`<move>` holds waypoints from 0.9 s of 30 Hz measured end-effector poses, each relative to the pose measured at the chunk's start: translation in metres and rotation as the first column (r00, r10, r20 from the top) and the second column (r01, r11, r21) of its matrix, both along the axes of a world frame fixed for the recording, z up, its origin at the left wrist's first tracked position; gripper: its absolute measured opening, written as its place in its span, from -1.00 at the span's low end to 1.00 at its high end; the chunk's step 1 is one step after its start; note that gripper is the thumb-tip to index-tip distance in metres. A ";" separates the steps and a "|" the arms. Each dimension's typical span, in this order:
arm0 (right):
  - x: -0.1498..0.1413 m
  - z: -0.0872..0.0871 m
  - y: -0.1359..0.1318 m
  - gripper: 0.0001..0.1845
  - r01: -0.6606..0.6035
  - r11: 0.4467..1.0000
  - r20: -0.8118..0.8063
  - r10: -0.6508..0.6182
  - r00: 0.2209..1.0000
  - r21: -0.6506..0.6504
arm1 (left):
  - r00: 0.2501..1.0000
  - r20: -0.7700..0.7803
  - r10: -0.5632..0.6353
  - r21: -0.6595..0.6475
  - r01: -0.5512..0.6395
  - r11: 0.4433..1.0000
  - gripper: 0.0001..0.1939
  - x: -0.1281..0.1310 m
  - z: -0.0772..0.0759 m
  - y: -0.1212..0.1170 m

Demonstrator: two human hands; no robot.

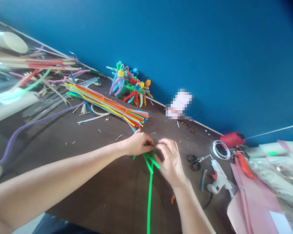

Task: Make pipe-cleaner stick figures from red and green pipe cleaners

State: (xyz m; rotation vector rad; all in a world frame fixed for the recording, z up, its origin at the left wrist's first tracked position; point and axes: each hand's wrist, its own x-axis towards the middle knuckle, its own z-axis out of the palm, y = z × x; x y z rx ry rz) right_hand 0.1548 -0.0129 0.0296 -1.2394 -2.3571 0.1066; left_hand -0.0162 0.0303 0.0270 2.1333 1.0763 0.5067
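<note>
Green pipe cleaners [150,188] run between my hands, one long strand hanging toward the table's near edge and shorter bent pieces crossing just under my fingers. My left hand [139,143] pinches them from the left, thumb and fingers pressed together. From the right, my right hand [170,159] has its fingers curled on the same green strands, the fingertips close to those of my left hand. The exact joint between the strands is partly hidden by my fingers. Just beyond my left hand lies a banded bundle of colourful pipe cleaners [109,105].
Small pipe-cleaner figures [130,84] stand by the blue wall. To the right lie scissors [196,161], a white glue gun [219,178], white rings [221,150] and pink sheets [251,195]. Sticks [39,63] and scraps crowd the left. A purple strand [31,122] curves across the table.
</note>
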 end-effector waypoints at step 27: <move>0.000 -0.001 0.000 -0.92 0.090 0.991 -0.106 -0.100 0.989 -0.094 | 0.996 -0.088 -0.021 0.528 0.064 0.847 -0.84 0.002 -0.006 -0.011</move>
